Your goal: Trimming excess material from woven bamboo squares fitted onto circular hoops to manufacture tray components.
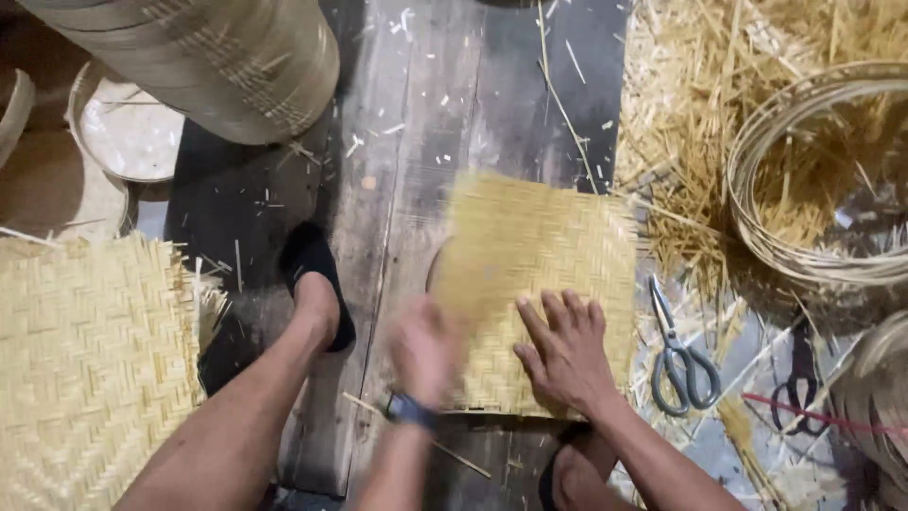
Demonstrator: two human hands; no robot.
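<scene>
1. The right hand (566, 352) lies flat and released, fingers spread, pressing down on the near right part of a square woven bamboo mat (530, 274); it grasps nothing.
2. The left hand (426, 348) is blurred at the mat's near left edge, just beside the right hand. It touches or nearly touches the weave, but whether it is clenched or loose cannot be told. A dark band sits on its wrist.
3. The mat lies on the dark wooden floor (426, 123), directly under and ahead of both hands.
4. Just right of the right hand, grey-handled scissors (679, 352) lie on the floor, blades pointing away from the person, close to the mat's right edge but apart from it.
5. Further right, a second, dark-handled pair of scissors (799, 388) lies beside a red strand.
6. Beyond those, a coil of bamboo strips (813, 170) rests on a heap of straw-coloured offcuts.
7. Left of the left hand, the person's foot in a black sock (317, 279) rests on the floor.
8. Further left lies a larger woven sheet (90, 360).
9. Far ahead to the left stands a stack of round bamboo frames (218, 57).
</scene>
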